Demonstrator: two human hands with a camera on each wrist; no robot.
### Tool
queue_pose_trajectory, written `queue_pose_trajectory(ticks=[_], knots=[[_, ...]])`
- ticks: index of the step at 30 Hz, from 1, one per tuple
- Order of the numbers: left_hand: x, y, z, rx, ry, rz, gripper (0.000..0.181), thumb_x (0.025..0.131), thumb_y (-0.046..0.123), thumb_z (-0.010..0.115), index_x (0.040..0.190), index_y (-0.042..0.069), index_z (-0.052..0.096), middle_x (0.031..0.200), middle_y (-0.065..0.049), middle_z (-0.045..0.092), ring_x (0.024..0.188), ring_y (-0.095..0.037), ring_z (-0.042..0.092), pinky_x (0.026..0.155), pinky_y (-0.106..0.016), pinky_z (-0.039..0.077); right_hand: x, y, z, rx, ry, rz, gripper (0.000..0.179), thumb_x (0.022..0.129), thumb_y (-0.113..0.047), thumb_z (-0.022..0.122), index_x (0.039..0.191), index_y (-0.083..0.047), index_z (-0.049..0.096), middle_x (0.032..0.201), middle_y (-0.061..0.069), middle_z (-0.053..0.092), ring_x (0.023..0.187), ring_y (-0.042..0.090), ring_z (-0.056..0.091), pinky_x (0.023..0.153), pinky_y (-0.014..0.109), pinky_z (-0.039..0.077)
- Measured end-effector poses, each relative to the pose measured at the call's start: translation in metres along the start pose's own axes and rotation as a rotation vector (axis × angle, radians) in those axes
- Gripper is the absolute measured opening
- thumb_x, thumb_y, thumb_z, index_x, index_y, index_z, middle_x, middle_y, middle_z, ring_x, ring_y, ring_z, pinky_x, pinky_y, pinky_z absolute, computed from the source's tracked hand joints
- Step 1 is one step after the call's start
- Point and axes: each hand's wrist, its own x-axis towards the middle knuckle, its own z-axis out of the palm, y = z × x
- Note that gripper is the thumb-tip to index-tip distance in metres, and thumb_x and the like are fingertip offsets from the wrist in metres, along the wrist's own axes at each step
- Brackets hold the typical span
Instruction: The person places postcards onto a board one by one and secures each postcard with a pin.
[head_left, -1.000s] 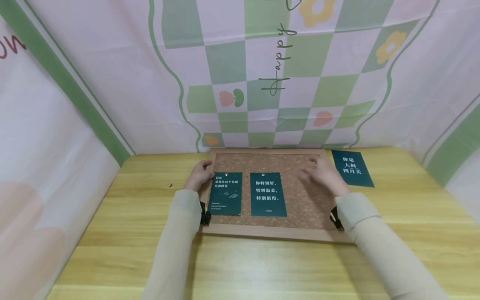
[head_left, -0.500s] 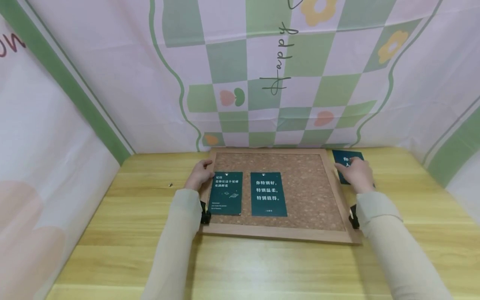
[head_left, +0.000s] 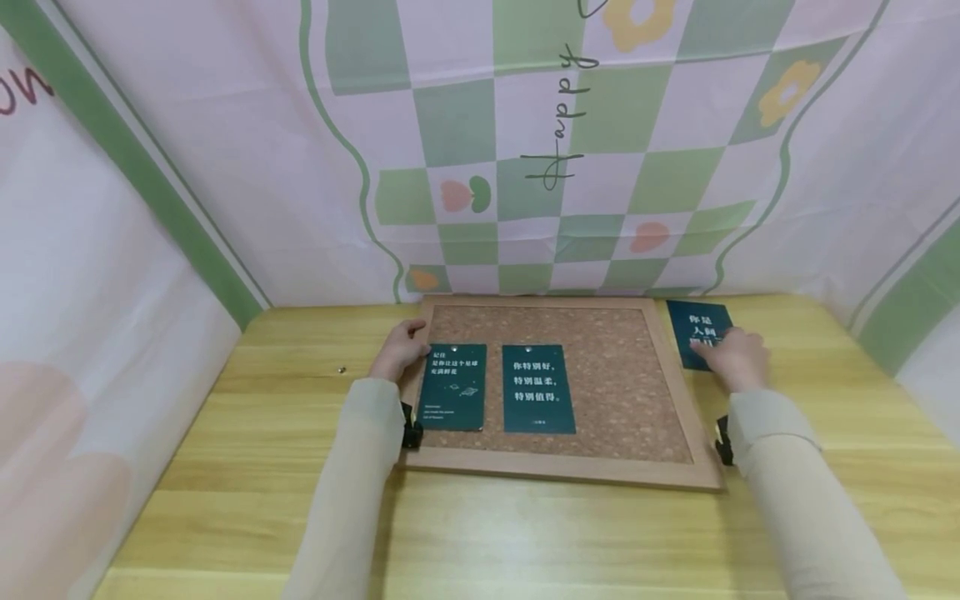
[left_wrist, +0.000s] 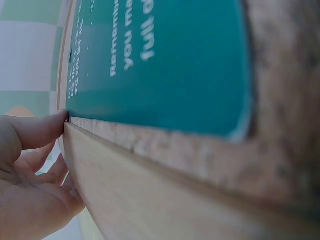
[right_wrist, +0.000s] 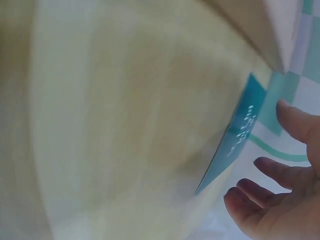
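A wood-framed corkboard (head_left: 615, 383) lies on the table, bearing two dark green cards with white lettering. The left card (head_left: 453, 388) is near the frame's left side, and the middle card (head_left: 537, 390) is right of it. My left hand (head_left: 399, 350) grips the frame's left edge; in the left wrist view the thumb (left_wrist: 45, 130) presses the rim with fingers curled along the outer side. Beyond the board's right edge, my right hand (head_left: 737, 358) is over the lower right of a loose green card (head_left: 693, 321). In the right wrist view its fingers are spread and apart from that card.
A tiny shiny object (head_left: 342, 369) lies on the wooden table (head_left: 247, 467), left of the board. A patterned cloth backdrop (head_left: 525, 242) rises behind the table's back edge. White cloth (head_left: 90, 275) hangs at the left side. Black wrist straps show at both cuffs.
My right hand has moved right, from above the corkboard to the loose card and then toward its lower right. The left hand keeps its grip on the frame.
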Motion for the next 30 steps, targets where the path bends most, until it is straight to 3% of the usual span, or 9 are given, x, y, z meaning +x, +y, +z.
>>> queue_pose_trajectory(ticks=[6,16,23,30], knots=[[0.0,0.0,0.0,-0.006,-0.009,0.003,0.056,0.094,-0.002,0.05,0.146,0.01,0.036,0.156,-0.013,0.028,0.144,-0.03,0.027,0.118,-0.044,0.027,0.0,0.005,0.004,-0.064,0.018,0.002,0.075,0.096,-0.042,0.05,0.125,0.026,0.037,0.12,0.051,0.035,0.104,0.06,0.04,0.082,0.064,0.043],[0.002,-0.002,0.0,-0.003,-0.011,0.014,0.056,0.094,-0.002,0.05,0.146,0.01,0.036,0.156,-0.013,0.029,0.144,-0.029,0.028,0.117,-0.044,0.028,0.006,0.008,0.013,-0.089,0.03,-0.016,0.078,0.095,-0.038,0.053,0.127,0.03,0.032,0.12,0.052,0.036,0.108,0.06,0.039,0.089,0.065,0.041],[0.001,-0.001,-0.001,0.001,-0.011,0.006,0.056,0.093,-0.002,0.051,0.146,0.011,0.037,0.155,-0.012,0.03,0.143,-0.029,0.029,0.118,-0.044,0.028,0.003,0.005,0.012,-0.103,0.02,-0.024,0.076,0.093,-0.039,0.055,0.125,0.028,0.036,0.118,0.05,0.04,0.106,0.059,0.041,0.087,0.063,0.041],[0.002,-0.003,0.0,0.002,-0.004,0.004,0.056,0.093,-0.002,0.051,0.146,0.011,0.037,0.155,-0.012,0.031,0.143,-0.029,0.029,0.118,-0.044,0.027,0.003,0.005,0.013,-0.12,0.002,-0.007,0.074,0.095,-0.04,0.053,0.129,0.024,0.036,0.125,0.048,0.038,0.112,0.06,0.037,0.095,0.064,0.036]])
